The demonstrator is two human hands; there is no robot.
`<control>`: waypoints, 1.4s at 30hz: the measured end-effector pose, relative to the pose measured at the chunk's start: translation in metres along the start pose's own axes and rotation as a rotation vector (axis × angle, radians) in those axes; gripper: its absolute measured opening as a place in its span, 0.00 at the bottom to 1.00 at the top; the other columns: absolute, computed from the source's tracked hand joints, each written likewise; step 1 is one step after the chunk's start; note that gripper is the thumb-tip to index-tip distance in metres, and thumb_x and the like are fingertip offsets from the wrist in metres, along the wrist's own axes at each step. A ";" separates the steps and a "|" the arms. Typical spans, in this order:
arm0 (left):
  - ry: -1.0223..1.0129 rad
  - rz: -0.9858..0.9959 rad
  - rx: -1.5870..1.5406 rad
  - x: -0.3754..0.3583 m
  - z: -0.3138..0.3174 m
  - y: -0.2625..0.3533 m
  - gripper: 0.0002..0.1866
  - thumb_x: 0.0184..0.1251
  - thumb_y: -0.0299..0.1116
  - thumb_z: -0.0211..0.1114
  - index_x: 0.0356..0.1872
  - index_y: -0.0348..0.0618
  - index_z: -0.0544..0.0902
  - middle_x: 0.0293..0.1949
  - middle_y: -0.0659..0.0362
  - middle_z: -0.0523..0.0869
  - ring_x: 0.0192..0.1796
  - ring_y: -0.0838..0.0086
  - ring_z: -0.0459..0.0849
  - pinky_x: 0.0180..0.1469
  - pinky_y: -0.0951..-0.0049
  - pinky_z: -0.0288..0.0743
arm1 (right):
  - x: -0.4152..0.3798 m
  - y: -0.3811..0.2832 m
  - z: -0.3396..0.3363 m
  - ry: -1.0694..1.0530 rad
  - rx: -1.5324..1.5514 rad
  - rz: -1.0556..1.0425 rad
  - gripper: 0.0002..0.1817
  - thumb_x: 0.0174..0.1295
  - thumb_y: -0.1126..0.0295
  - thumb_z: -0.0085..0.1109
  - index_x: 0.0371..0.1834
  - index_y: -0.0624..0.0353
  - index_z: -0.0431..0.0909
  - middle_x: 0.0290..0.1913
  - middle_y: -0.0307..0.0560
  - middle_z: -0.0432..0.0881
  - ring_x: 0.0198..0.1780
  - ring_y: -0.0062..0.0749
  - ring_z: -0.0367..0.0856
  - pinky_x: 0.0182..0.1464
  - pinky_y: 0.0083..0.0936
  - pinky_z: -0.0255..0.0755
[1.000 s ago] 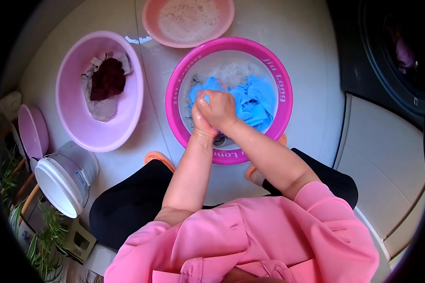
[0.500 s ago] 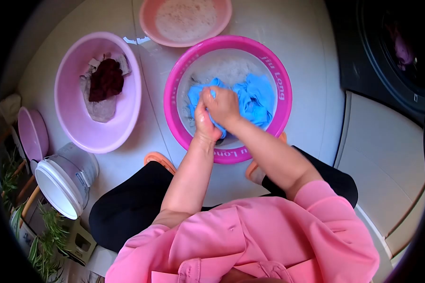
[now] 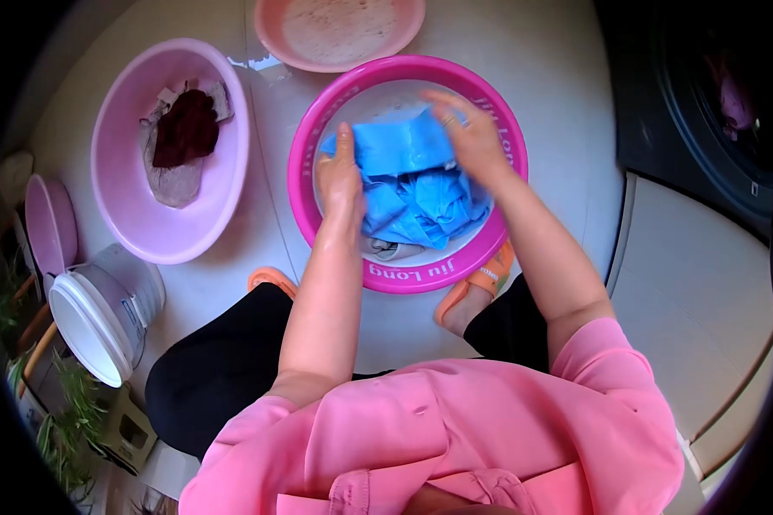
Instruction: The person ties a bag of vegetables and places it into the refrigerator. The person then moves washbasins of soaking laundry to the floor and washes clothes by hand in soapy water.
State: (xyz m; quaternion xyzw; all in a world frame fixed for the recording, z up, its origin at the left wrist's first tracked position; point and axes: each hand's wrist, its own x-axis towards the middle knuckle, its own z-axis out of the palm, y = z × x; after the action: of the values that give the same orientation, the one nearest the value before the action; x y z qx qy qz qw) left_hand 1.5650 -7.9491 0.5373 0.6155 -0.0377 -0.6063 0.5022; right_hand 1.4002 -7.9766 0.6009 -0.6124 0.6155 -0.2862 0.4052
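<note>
A wet blue cloth garment (image 3: 421, 202) lies bunched in a bright pink basin (image 3: 412, 276) of water. Its upper part is spread in a flat band between my two hands. My left hand (image 3: 341, 178) grips the band's left end, thumb upright in front and the other fingers hidden behind the cloth. At the right end is my right hand (image 3: 476, 146), smeared by motion, its fingers apart and close against the fabric. A bit of greyish cloth (image 3: 388, 249) shows under the blue one at the basin's near side.
To the left, a lilac basin (image 3: 116, 184) holds dark red and grey cloths. A peach basin (image 3: 343, 64) of cloudy water is at the top. White bucket (image 3: 86, 330), small pink basin (image 3: 50, 223) and plants (image 3: 69, 421) line the left; a dark front-loading machine (image 3: 687, 103) stands right.
My hands were clasped together around bunched blue cloth; now they are apart, left and right, with the cloth spread between them. The whole view has shifted slightly.
</note>
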 end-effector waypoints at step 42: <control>-0.541 -0.073 -0.090 -0.004 -0.007 0.013 0.21 0.54 0.32 0.68 0.47 0.33 0.75 0.43 0.51 0.80 0.43 0.65 0.81 0.47 0.67 0.76 | 0.011 0.014 -0.046 -0.334 0.625 0.645 0.17 0.56 0.64 0.62 0.42 0.66 0.77 0.40 0.49 0.81 0.40 0.32 0.81 0.45 0.30 0.76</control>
State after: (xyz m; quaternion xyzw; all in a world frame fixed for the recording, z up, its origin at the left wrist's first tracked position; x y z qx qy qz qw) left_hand 1.5772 -7.9489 0.5472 0.4095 -0.1212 -0.7673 0.4783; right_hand 1.3548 -7.9926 0.6108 -0.2767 0.5851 -0.2146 0.7315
